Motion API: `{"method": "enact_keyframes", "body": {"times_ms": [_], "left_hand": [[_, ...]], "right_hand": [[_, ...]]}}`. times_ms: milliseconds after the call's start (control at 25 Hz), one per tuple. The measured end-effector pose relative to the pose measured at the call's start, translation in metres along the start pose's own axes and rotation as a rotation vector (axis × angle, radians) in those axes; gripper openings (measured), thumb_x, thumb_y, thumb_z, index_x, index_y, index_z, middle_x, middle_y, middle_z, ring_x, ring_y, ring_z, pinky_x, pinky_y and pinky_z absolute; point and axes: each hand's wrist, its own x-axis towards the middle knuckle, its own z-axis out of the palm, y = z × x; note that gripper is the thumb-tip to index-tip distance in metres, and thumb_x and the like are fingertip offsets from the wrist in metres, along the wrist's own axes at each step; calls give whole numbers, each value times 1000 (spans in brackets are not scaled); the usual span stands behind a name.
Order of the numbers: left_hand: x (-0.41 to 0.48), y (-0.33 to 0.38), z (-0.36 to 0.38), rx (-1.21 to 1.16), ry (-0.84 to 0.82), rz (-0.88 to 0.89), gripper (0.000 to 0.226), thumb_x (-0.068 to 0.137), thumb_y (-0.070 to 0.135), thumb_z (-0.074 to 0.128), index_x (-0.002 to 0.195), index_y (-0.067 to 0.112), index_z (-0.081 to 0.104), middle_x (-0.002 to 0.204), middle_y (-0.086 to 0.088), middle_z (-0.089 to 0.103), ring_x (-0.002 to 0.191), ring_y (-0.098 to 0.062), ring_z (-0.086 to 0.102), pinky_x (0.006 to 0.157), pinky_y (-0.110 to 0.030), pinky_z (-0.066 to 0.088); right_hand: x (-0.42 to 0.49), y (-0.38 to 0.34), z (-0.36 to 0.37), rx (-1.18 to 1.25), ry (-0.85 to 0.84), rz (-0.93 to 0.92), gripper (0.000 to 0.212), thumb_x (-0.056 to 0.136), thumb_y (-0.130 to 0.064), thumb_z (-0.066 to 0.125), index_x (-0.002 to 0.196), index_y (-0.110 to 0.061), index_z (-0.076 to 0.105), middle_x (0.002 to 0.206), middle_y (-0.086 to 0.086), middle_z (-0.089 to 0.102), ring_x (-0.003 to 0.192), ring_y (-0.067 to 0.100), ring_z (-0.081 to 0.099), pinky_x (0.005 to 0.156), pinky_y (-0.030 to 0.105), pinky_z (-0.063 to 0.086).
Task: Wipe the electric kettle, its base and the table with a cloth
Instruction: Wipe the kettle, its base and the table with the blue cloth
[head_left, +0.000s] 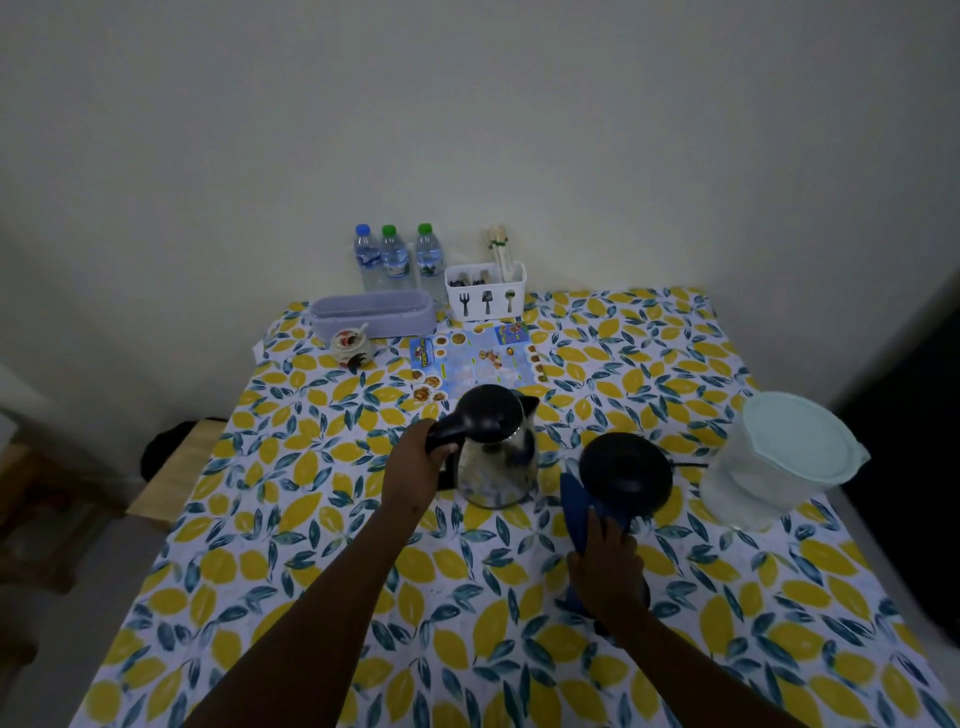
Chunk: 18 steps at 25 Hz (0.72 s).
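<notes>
Overhead, a plain pale wall (467, 130) fills the dim room behind one counter (311, 597) covered in a lemon-and-leaf cloth. Off its left edge stands one wooden stool (171, 467). Near the right edge sits one clear tub (769, 467) with a pale green lid. One steel kettle (498, 457) with a black lid stands upright on the counter near the middle, off its base, and the left hand (415, 467) is wrapped around its black handle. Just to its right lies the one round black base (626, 473), a cord leading off to the right. One blue cloth (576, 509) lies against the near side of the base, pressed under the right hand (605, 566), whose fingers are bent over it. Along the back stand one lilac box (374, 314), one white cutlery holder (485, 291), one flat printed menu (478, 358), three water bottles (395, 257) and one small jar (350, 345).
</notes>
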Motion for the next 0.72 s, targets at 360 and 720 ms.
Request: {"method": "enact_keyframes", "body": {"times_ms": [360,720], "left_hand": [[20,-18,14,29,15,-63,33,97,20,53,129,12,46,123,-14,57,109,-32,57,82,-39,47],[-94,-107,53,490,-542,-333,83,90,42,61,152,15,12,163,-5,1,150,-29,1,119,-48,21]], "right_hand": [[19,-1,38,-126,-22,-51,70,93,-64,22,151,-36,-5,163,8,-1,147,42,5,114,56,22],[24,-22,43,-133,0,-158,53,100,-50,25,149,-43,6,163,6,6,144,42,16,111,54,29]]}}
